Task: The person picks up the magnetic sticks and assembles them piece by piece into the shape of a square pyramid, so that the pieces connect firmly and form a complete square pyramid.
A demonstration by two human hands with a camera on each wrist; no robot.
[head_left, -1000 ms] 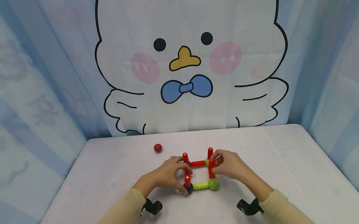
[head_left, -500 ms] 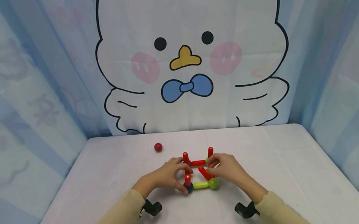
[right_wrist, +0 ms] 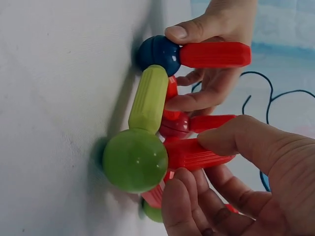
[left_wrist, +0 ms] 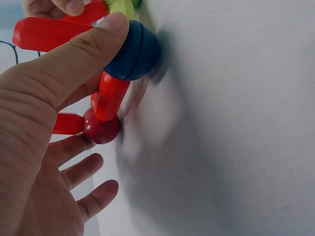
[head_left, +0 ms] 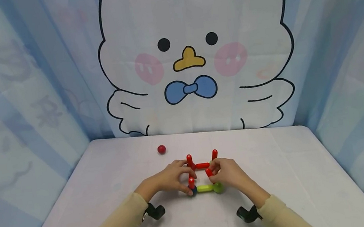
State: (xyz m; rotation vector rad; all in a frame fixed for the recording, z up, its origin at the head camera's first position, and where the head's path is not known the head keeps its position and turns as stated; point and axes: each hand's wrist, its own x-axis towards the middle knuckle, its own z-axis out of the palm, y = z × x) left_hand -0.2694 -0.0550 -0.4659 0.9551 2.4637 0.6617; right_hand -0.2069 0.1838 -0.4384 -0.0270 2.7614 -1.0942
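Observation:
A square frame of magnetic sticks and balls stands on the table. My left hand (head_left: 169, 177) grips its left side. In the left wrist view, the thumb lies on the blue ball (left_wrist: 135, 51), and a finger reaches near the dark red ball (left_wrist: 102, 126). My right hand (head_left: 228, 173) pinches a red magnetic stick (right_wrist: 189, 153) between thumb and fingers. That stick rises from the near right green ball (right_wrist: 135, 161), its end touching the ball. A yellow-green stick (head_left: 205, 188) joins the blue and green balls. Upright red sticks top the other corners; the far green ball is partly hidden.
A loose red ball (head_left: 161, 149) lies behind the frame to the left. The white table (head_left: 270, 155) ends at a printed curtain (head_left: 190, 20), with more curtain on both sides.
My right hand has shifted slightly left and down, tilting the red stick inward and then more upright over the near green ball. The left hand has kept its place on the frame.

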